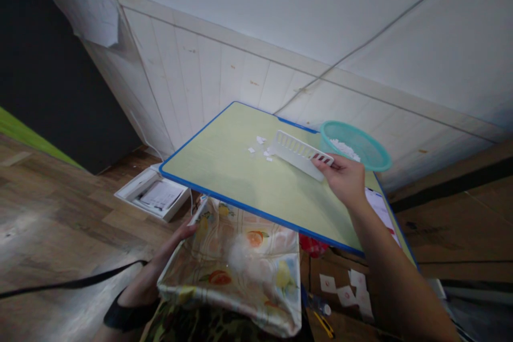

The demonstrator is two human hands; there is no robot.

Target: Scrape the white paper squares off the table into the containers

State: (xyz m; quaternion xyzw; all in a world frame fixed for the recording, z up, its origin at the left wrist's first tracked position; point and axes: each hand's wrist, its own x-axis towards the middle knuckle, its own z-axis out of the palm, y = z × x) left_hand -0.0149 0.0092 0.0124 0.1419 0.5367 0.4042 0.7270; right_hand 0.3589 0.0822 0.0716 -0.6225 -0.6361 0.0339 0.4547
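My right hand is closed on one end of a white slotted plastic strip, held tilted over the yellow-green table. Several small white paper scraps lie by the strip's far end. Behind my right hand, a teal plastic basin holds a pile of white bits. Below the table's near edge, my left hand grips the left side of a tray lined with fruit-print cloth. Its fingers are partly hidden behind the tray's edge.
An open white box with papers sits on the wooden floor, left of the table. Several white cards, a small bottle and a yellow tool lie below right. A printed sheet rests on the table's right side. The wall stands behind.
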